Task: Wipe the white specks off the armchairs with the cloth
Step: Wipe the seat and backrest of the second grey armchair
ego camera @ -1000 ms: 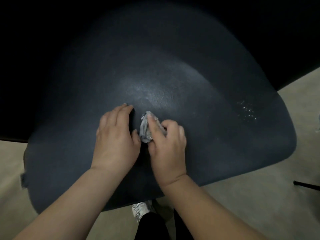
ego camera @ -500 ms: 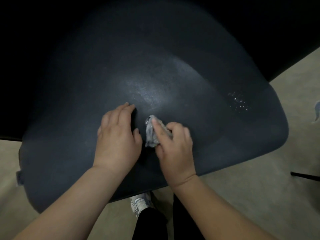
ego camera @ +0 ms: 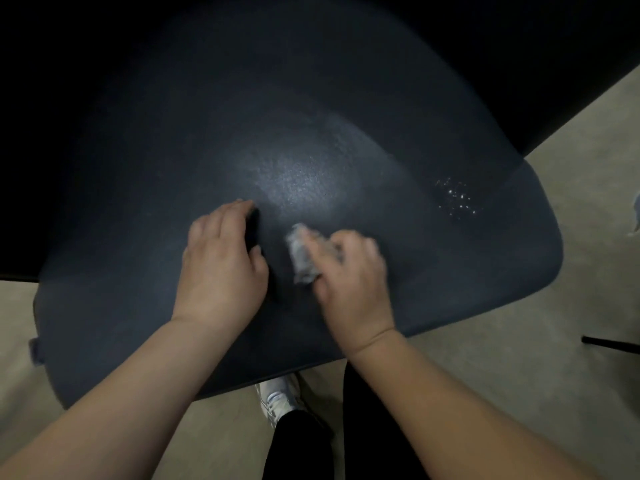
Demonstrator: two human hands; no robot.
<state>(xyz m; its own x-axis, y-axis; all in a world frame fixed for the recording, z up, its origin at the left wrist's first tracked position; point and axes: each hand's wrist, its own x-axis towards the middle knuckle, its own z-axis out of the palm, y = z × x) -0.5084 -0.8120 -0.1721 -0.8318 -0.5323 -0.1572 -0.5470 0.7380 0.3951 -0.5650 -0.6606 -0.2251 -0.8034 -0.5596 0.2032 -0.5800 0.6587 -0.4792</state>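
Rubbing at the dark seat of the armchair (ego camera: 145, 237), we have the crumpled grey cloth (ego camera: 302, 253) bunched under our right hand (ego camera: 349, 275), whose fingers (ego camera: 320, 242) curl over it and pin it to the seat. Our left hand (ego camera: 221, 265) lies just beside it, palm down with fingers straight and resting flat on the upholstery, holding nothing.

A patch of white specks (ego camera: 456, 199) sits well to the right of the cloth, near the seat's right edge, and by our judgement it has not been wiped yet. The right hand is blurred, so we cannot tell exactly how much of the cloth touches the seat.

What could go wrong from here, as we see it:

- The cloth is wadded small, so a pass across the specks may only touch some of them and leave a scatter behind.
- A sweep toward the right edge could push the specks off onto the beige floor (ego camera: 519, 375) instead of lifting them.
- Pressing hard with a tight wad may grind the specks into the textured surface rather than pick them up.
- The bright glare in the middle of the seat could hide finer specks from us, so we might call the chair done too soon.

Our white shoe (ego camera: 277, 396) shows below the seat's front edge.
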